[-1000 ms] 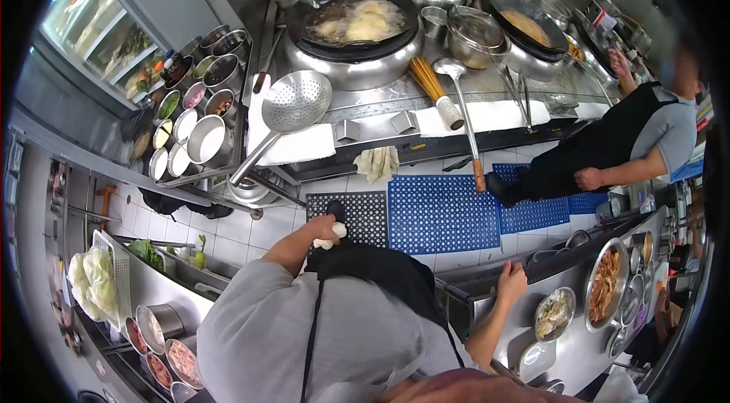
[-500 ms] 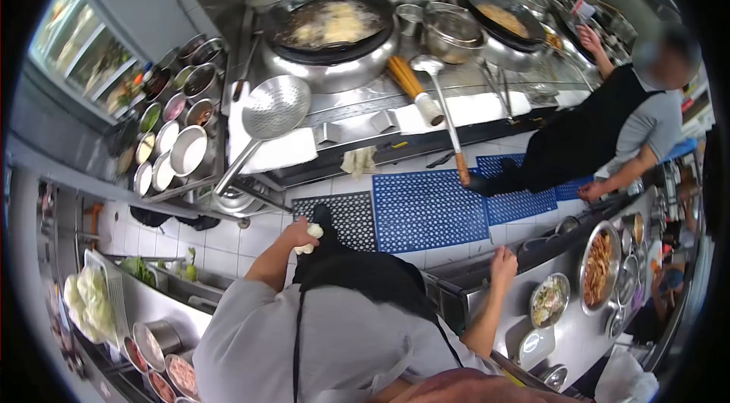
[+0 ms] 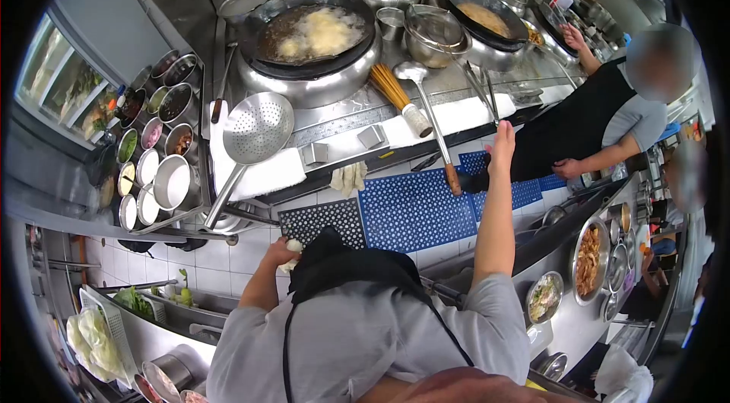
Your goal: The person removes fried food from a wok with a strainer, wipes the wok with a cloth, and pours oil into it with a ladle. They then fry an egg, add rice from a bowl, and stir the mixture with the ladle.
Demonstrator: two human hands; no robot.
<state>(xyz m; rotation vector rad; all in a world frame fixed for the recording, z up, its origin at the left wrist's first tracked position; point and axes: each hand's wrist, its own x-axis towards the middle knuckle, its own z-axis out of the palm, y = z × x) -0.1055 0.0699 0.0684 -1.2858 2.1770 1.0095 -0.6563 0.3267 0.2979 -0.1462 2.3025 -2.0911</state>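
Note:
My left hand (image 3: 278,252) is down at my waist, closed around a small white lump or cloth (image 3: 293,246) beside my black apron (image 3: 346,266). My right hand (image 3: 500,147) is raised with the arm stretched out over the blue floor mat (image 3: 414,209); its fingers are apart and it holds nothing. It is close to the wooden handle end of a long ladle (image 3: 427,118) that rests across the stove's front ledge. A big wok of frying pale food (image 3: 312,30) sits beyond.
A perforated skimmer (image 3: 255,129) and a bamboo brush (image 3: 399,97) lie on the stove ledge. Several seasoning pots (image 3: 152,156) stand at the left. A co-worker in a black apron (image 3: 585,125) works at the right. Food bowls (image 3: 589,260) crowd the steel counter at the lower right.
My right hand has left the steel counter edge and risen forward toward the stove ledge. My left hand stays at my waist with the white lump.

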